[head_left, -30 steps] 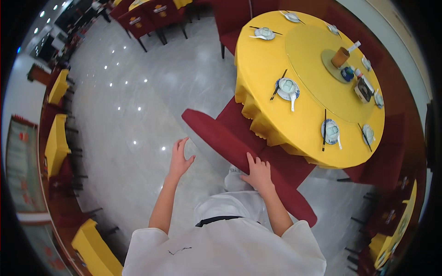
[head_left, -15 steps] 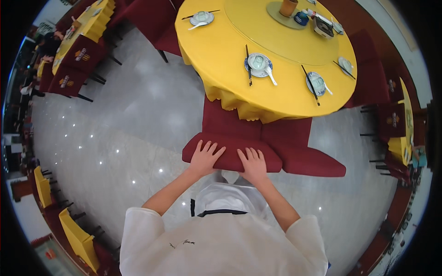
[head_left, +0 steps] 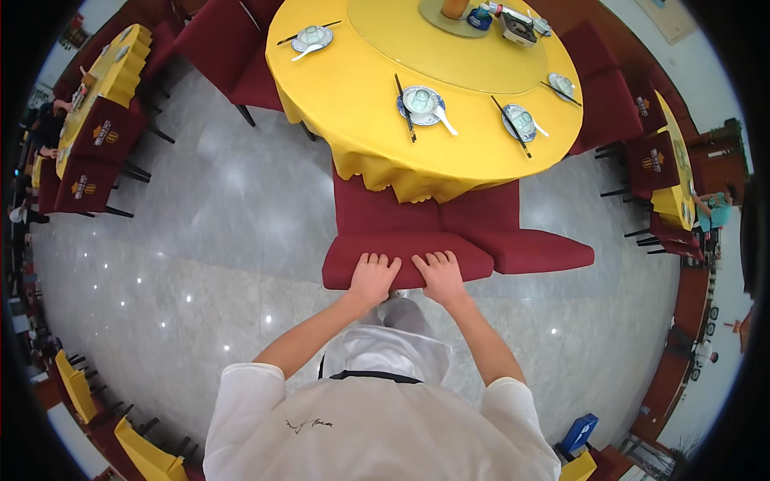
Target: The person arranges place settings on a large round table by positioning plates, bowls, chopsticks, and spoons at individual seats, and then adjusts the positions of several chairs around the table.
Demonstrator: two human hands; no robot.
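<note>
Both my hands are on the padded back of a dark red upholstered chair point(head_left: 409, 245). My left hand point(head_left: 374, 276) grips its near edge, fingers bent over the top. A small gap away, my right hand point(head_left: 440, 275) holds the same edge with its fingers curled likewise. The chair's seat goes in under the yellow cloth of a round table point(head_left: 377, 136). Close on the right stands a matching red chair point(head_left: 533, 251), touched by neither hand.
Place settings on the table include a blue-and-white plate point(head_left: 420, 105) with bowl, spoon and chopsticks. A portable stove point(head_left: 517, 30) stands at the far side. More red chairs point(head_left: 228, 60) surround it. A person in teal point(head_left: 714, 212) is at a table far right; grey tiled floor point(head_left: 216, 208) lies left.
The table and other surroundings have shifted left in view. My hands stay on the chair back, their fingers drawn closer together and more bent. The chair seat shows more beyond the table's edge.
</note>
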